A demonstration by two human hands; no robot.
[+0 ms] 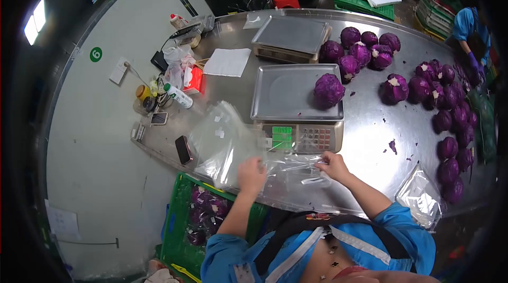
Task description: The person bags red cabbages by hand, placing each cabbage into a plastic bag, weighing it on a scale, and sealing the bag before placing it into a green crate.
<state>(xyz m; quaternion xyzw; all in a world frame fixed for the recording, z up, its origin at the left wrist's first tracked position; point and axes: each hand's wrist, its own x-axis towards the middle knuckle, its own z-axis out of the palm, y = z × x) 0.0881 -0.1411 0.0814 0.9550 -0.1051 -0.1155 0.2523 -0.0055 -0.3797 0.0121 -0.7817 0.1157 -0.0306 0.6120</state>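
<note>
Right hand [334, 166], lower centre of frame, has fingers pinching the edge of a clear plastic bag [292, 165]; left hand [252, 176] is at the bag's other end, fingers curled but blurred, can't tell if they grip. Bag spans between the hands just below the digital scale [330, 136] on the metal table [365, 129]. One red cabbage [328, 91] sits on the scale pan [283, 92], frame centre; loose clear bags [219, 142] lie left of the scale.
</note>
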